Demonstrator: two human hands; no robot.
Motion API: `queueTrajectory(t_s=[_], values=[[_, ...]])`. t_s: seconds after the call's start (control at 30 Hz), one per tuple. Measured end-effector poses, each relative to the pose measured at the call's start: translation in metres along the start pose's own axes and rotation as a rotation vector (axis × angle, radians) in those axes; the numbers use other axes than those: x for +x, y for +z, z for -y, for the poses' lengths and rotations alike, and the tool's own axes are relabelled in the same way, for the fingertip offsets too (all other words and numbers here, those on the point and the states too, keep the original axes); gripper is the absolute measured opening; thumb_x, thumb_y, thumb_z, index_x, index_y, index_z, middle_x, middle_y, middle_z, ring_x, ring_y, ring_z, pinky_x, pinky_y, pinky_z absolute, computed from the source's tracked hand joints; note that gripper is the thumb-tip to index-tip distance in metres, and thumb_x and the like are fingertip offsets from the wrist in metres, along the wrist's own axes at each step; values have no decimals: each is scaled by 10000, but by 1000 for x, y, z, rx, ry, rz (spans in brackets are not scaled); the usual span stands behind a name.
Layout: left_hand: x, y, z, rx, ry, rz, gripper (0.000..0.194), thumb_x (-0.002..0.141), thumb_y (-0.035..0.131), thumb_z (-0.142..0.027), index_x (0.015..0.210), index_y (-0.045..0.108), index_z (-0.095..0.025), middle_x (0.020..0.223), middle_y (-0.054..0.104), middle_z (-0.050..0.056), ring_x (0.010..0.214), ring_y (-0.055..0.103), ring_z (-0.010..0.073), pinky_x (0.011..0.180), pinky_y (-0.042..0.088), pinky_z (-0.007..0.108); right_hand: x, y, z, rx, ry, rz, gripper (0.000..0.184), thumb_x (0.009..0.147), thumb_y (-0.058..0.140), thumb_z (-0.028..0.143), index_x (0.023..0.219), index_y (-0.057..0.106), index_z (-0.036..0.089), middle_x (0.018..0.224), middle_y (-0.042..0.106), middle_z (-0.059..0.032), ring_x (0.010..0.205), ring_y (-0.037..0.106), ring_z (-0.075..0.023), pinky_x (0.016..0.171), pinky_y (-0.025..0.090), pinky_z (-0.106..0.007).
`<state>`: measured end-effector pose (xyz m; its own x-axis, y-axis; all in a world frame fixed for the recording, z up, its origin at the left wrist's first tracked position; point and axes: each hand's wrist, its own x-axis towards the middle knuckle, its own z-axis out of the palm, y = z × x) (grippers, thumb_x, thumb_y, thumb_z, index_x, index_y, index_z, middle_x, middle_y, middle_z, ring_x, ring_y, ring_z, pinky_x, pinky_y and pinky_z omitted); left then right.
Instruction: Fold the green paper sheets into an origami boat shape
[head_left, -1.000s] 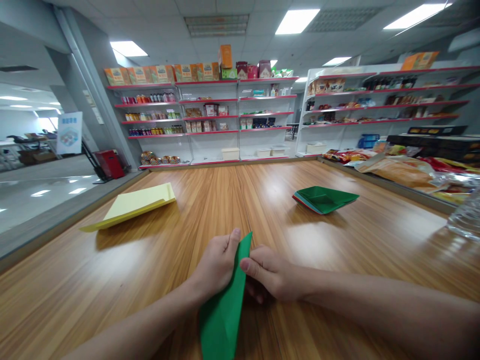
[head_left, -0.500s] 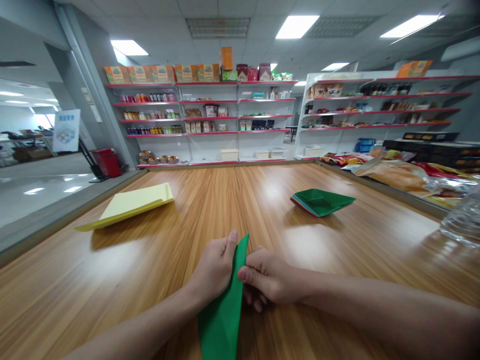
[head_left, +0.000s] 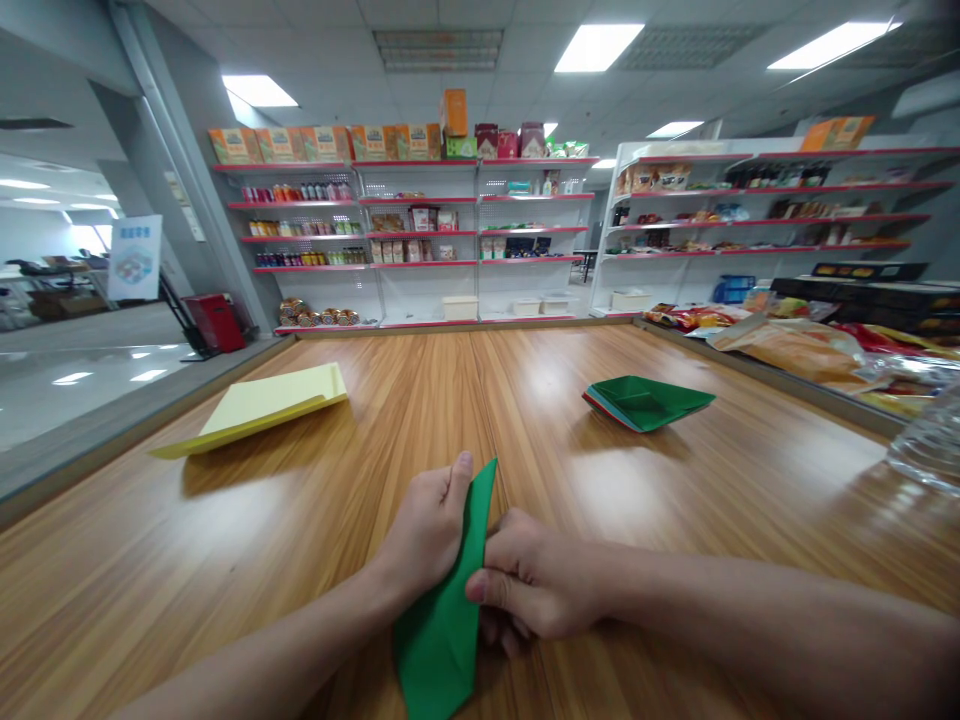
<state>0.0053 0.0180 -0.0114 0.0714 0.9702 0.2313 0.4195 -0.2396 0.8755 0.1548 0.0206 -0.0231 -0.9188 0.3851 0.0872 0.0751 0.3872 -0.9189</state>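
Observation:
A folded sheet of green paper (head_left: pixel 442 630) stands on edge over the wooden table (head_left: pixel 300 520), its point aimed away from me. My left hand (head_left: pixel 427 530) is closed against its left face, thumb stretched along the upper edge. My right hand (head_left: pixel 529 585) pinches the fold from the right, thumb pressed on the paper about halfway down its length.
A stack of yellow paper (head_left: pixel 259 408) lies at the left. A pile of folded green paper shapes (head_left: pixel 645 402) sits at the right. Snack packets (head_left: pixel 795 345) and a clear plastic bottle (head_left: pixel 930 445) line the right edge. Store shelves (head_left: pixel 420 235) stand behind.
My right thumb has slid toward me down the folded edge of the green paper. My left hand has kept its hold near the tip.

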Motion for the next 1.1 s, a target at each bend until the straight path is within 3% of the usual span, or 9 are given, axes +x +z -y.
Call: queueTrajectory(t_s=[0.1, 0.27, 0.43, 0.67, 0.83, 0.97, 1.1], values=[[1, 0, 1, 26, 0, -54, 493, 900, 290, -528, 532, 292, -199, 500, 283, -56, 462, 289, 91, 457, 237, 243, 1, -2, 1, -37, -50, -22, 581, 904, 308, 577, 641, 536, 111, 528, 546, -35, 428, 529, -83, 372, 410, -143], [6, -2, 0, 71, -26, -157, 488, 904, 277, -511, 525, 268, -203, 496, 273, -56, 458, 281, 91, 457, 220, 248, 0, -3, 8, -225, -128, -15, 301, 865, 518, 331, 658, 557, 116, 557, 568, -10, 485, 525, -71, 454, 423, -138], [7, -5, -2, 81, -28, -172, 488, 896, 284, -522, 523, 270, -206, 490, 268, -58, 447, 272, 91, 444, 211, 244, 0, -3, 10, -176, -117, 7, 199, 863, 469, 177, 701, 561, 108, 595, 598, -24, 485, 559, -69, 457, 430, -130], [9, -6, 1, 46, -43, -222, 494, 893, 301, -522, 516, 304, -203, 481, 302, -51, 444, 309, 97, 446, 222, 249, -2, -8, 12, -348, -193, 22, 287, 868, 513, 292, 666, 602, 109, 587, 611, -27, 491, 518, -70, 459, 389, -148], [10, -9, -1, 14, -71, -237, 502, 868, 316, -569, 516, 283, -213, 477, 289, -52, 438, 288, 97, 433, 217, 250, -2, -7, 12, -317, -118, 23, 231, 851, 527, 242, 712, 640, 96, 612, 657, -45, 513, 576, -83, 458, 418, -144], [10, -9, 0, 6, -82, -226, 498, 857, 340, -578, 523, 278, -214, 481, 278, -56, 440, 276, 96, 428, 206, 248, -2, -6, 8, -164, -49, 38, 232, 844, 534, 242, 741, 664, 81, 581, 653, -50, 521, 599, -99, 469, 452, -155], [8, -5, 3, 57, -43, -221, 494, 885, 306, -540, 522, 299, -205, 490, 307, -49, 449, 306, 99, 440, 217, 247, 0, -9, 4, 80, 93, 12, 331, 839, 559, 354, 712, 666, 69, 494, 588, -17, 424, 520, -73, 416, 415, -151]])
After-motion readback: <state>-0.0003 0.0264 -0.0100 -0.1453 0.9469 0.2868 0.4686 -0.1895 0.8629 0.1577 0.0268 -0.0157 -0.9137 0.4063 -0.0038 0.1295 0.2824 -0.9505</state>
